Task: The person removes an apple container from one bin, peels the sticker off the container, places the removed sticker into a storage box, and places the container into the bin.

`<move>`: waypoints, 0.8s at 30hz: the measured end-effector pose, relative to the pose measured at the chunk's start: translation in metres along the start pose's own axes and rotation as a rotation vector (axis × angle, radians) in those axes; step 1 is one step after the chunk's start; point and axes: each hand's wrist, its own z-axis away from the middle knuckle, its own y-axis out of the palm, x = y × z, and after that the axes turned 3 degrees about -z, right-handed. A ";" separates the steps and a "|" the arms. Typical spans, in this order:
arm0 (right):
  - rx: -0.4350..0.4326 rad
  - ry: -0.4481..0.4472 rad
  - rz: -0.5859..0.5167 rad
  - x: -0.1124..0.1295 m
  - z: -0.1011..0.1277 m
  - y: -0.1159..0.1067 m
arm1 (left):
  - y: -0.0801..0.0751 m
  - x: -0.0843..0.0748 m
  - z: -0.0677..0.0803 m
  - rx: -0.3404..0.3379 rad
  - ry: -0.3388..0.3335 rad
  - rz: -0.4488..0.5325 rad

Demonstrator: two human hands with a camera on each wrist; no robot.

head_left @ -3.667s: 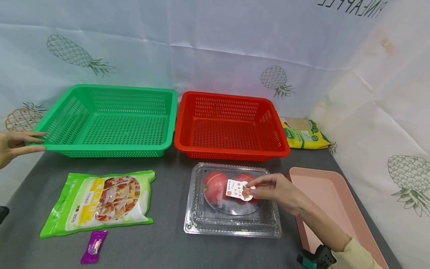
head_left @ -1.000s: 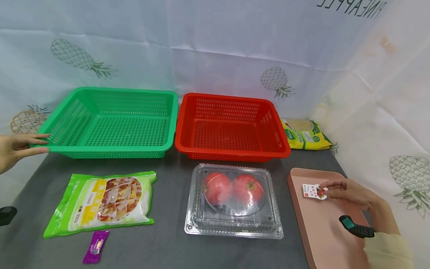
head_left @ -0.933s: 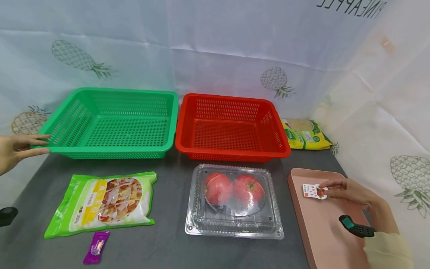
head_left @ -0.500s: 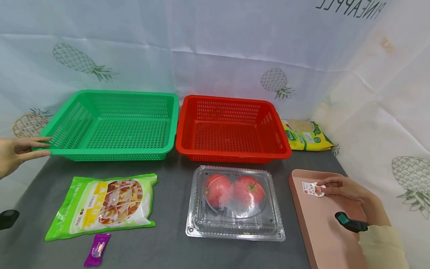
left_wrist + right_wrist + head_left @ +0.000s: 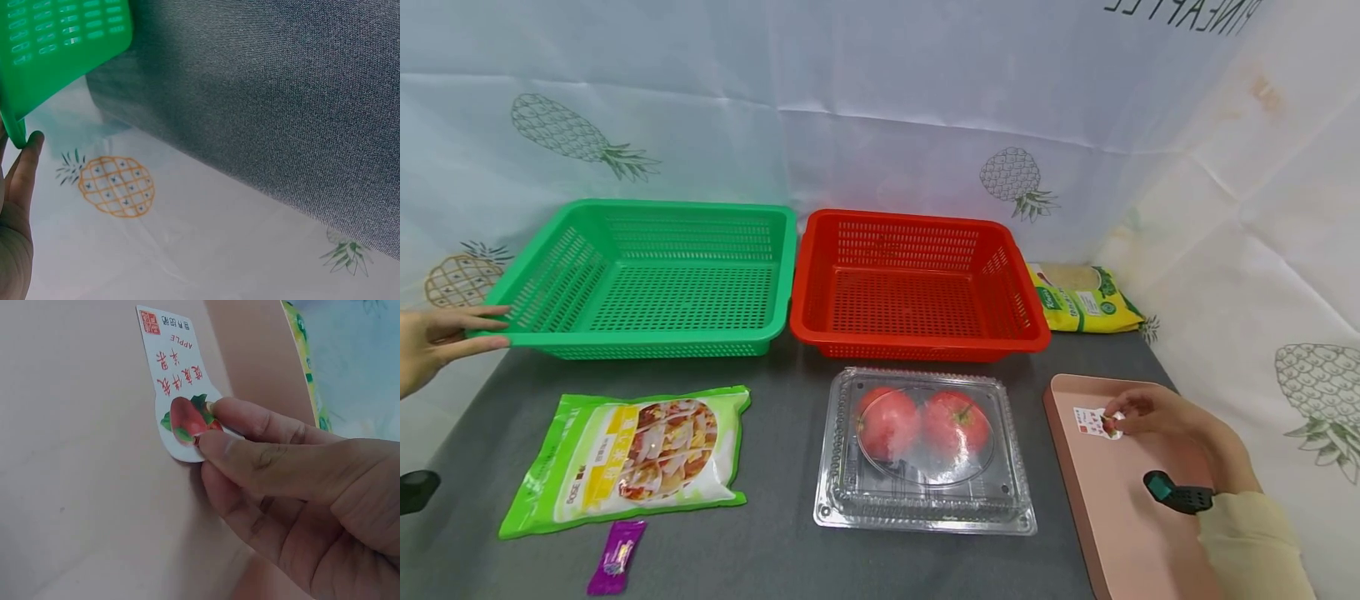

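In my right hand (image 5: 1161, 417) a small white label (image 5: 178, 375), printed with red characters, "APPLE" and a red fruit, is pinched by its rounded end between thumb and fingers. It is over the far part of the pink tray (image 5: 1138, 500). At the far left, my left hand (image 5: 437, 346) holds the near left corner of the green basket (image 5: 647, 337), fingers at the rim and thumb below. To the left of the tray, a clear plastic clamshell box (image 5: 925, 508) with two tomatoes (image 5: 887, 425) stands closed on the grey table.
A red basket (image 5: 917, 342) stands beside the green one, and a yellow packet (image 5: 1082, 300) lies behind the tray. In front are a green-and-white food bag (image 5: 587, 467) and a purple wrapped sweet (image 5: 617, 558). Pineapple-printed cloth (image 5: 887, 83) hangs behind.
The right hand has carried the label from over the tomato box to the pink tray on the right, then shifted slightly. The left hand has stayed at the green basket's corner.
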 end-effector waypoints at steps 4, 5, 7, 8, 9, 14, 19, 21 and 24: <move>-0.005 0.063 0.060 0.009 -0.004 0.002 | 0.006 0.028 0.006 0.011 0.010 -0.053; -0.012 0.089 0.080 0.013 -0.005 0.003 | 0.006 0.031 0.007 0.016 0.015 -0.053; -0.028 0.134 0.135 0.019 -0.008 0.005 | 0.007 0.036 0.009 0.017 0.018 -0.052; -0.036 0.159 0.163 0.022 -0.009 0.007 | 0.008 0.038 0.009 0.013 0.017 -0.058; -0.043 0.187 0.189 0.025 -0.011 0.008 | 0.009 0.038 0.009 0.009 0.014 -0.063; -0.077 0.312 0.291 0.032 -0.016 0.014 | 0.007 0.038 0.006 0.005 0.007 -0.044; -0.114 0.299 0.318 0.032 -0.015 0.016 | 0.008 0.044 0.006 0.017 0.002 -0.084; -0.123 0.272 0.306 0.030 -0.014 0.016 | 0.008 0.043 0.006 0.015 0.003 -0.061; -0.139 0.226 0.281 0.026 -0.012 0.015 | 0.007 0.038 0.006 0.001 0.003 -0.010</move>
